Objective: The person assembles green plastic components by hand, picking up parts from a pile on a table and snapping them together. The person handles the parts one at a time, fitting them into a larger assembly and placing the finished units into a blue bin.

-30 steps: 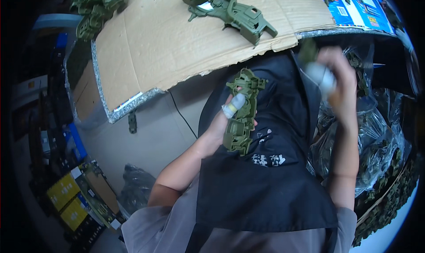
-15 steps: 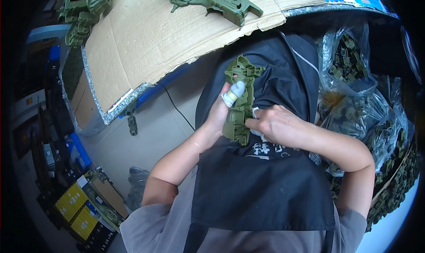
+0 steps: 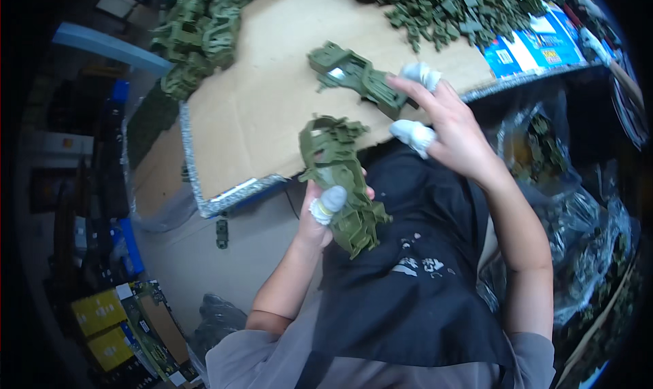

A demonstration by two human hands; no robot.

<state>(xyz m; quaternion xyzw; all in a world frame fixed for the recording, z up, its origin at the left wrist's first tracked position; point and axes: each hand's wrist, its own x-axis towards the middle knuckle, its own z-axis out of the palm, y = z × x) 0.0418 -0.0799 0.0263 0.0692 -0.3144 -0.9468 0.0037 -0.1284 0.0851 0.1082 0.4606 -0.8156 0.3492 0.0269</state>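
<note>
My left hand point(image 3: 325, 209), with a white finger cot on the thumb, grips an olive-green plastic toy assembly point(image 3: 340, 181) held upright over my dark apron point(image 3: 415, 280). My right hand point(image 3: 445, 120), fingertips in white cots, reaches up over the edge of the cardboard sheet point(image 3: 272, 110) with fingers spread, touching a second green plastic toy piece point(image 3: 354, 73) that lies on the cardboard. That hand holds nothing I can see.
A heap of small green plastic parts point(image 3: 449, 8) covers the far end of the cardboard, more stacked at the left point(image 3: 197, 39). Blue printed cards point(image 3: 534, 45) lie at the right. Clear bags of green parts point(image 3: 564, 185) sit right of my lap. Yellow boxes point(image 3: 102, 321) stand on the floor.
My right hand left the assembly at my lap and rose to the green piece on the cardboard. My left hand kept its hold. The view tilted, showing more of the tabletop.
</note>
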